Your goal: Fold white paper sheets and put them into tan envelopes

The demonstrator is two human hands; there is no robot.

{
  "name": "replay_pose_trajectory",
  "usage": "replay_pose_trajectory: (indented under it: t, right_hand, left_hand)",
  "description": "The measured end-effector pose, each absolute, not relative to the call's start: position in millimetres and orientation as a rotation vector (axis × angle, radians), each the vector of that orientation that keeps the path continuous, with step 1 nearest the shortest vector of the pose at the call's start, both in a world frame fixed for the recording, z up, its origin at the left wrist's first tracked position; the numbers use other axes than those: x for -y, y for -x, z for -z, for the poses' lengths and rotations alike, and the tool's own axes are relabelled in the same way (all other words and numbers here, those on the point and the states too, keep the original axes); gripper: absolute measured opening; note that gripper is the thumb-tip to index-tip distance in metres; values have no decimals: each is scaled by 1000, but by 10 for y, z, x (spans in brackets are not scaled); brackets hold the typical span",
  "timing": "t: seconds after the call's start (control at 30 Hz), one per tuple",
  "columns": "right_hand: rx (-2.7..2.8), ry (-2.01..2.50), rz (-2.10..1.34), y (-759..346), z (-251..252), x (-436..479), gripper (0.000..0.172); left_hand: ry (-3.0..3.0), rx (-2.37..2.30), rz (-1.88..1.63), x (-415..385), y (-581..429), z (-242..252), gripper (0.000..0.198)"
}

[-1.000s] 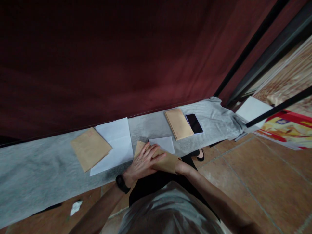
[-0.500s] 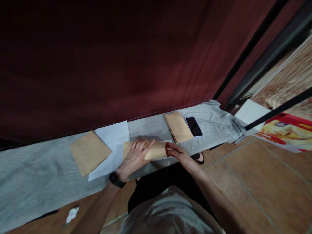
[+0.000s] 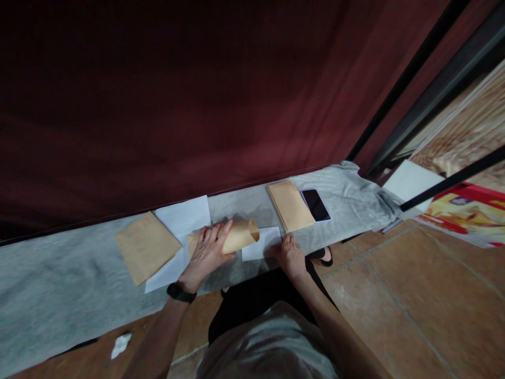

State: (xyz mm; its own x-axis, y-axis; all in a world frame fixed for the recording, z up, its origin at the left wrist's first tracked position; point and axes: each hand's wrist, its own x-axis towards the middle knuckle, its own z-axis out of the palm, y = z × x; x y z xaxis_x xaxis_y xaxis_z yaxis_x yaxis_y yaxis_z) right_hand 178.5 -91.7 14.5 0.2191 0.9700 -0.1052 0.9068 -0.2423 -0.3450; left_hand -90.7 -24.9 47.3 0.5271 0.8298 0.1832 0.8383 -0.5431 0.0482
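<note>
My left hand (image 3: 208, 253), with a dark watch on its wrist, grips a brown paper envelope (image 3: 239, 236), its fingers over the top and its thumb at the near edge. The envelope bulges, and its mouth gapes to the right. Just right of that mouth, a white sheet of paper (image 3: 258, 246), apparently folded, lies on the grey cloth. My right hand (image 3: 291, 256) has its fingers curled at the right edge of this white paper, pinching it; the fingertips are partly hidden.
Left of my hands a brown envelope (image 3: 145, 247) overlaps a large white sheet (image 3: 185, 213). Several stacked brown envelopes (image 3: 292, 206) and a phone (image 3: 316, 205) lie to the right. The narrow bench (image 3: 51, 284) is covered in grey cloth. A dark red curtain (image 3: 236, 105) hangs behind it.
My right hand has left the envelope's mouth and moved down to the white paper's right edge. My left hand and the envelope have shifted left, uncovering more of that paper.
</note>
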Motion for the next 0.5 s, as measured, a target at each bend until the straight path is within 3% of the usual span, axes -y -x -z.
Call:
replay_pose_trajectory:
  t: [0.4,0.5]
  right_hand:
    - [1703,2313,-402,-1745,-88,851,36]
    - [1657,2226,-494,-1774,-49,870,25]
  left_hand:
    - [2742,1509,236,296,999,-447,105]
    - [2766,1520,253,302,1012,-428,104]
